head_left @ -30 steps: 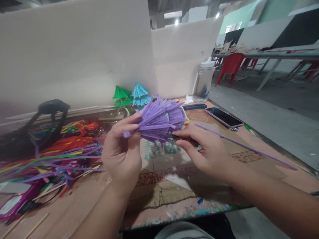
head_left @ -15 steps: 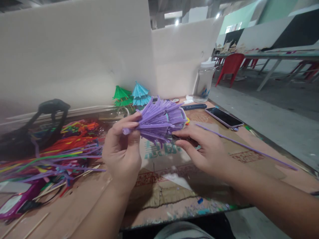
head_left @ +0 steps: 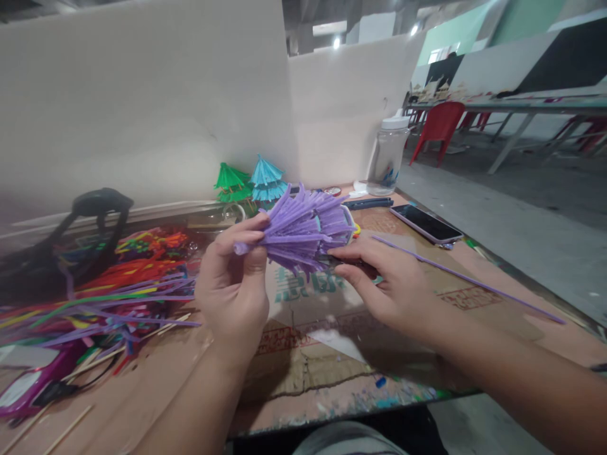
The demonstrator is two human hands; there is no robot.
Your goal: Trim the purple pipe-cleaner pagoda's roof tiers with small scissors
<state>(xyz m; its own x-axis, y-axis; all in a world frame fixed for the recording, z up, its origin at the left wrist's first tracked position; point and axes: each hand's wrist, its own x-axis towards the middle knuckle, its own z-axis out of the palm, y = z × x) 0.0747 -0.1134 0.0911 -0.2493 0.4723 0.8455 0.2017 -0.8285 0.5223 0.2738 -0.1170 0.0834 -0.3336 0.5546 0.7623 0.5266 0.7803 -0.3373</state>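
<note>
My left hand pinches the tip of a purple two-tiered pipe-cleaner pagoda roof, which lies on its side in the air above the cardboard. Its fuzzy strips fan out to the right. At the lower right edge of the roof, my right hand is closed around a small dark tool. The tool's end meets the purple strips, while my fingers cover most of it, so its exact kind is unclear. Under both hands lies a printed cardboard sheet.
Colourful pipe cleaners lie in a heap at the left, near a magenta device. Green and blue pagodas stand behind. On the right are a water bottle, a phone and a loose purple pipe cleaner.
The dark tool has shifted slightly left between my right fingers, into the lower strips. My left hand and the purple roof have hardly moved.
</note>
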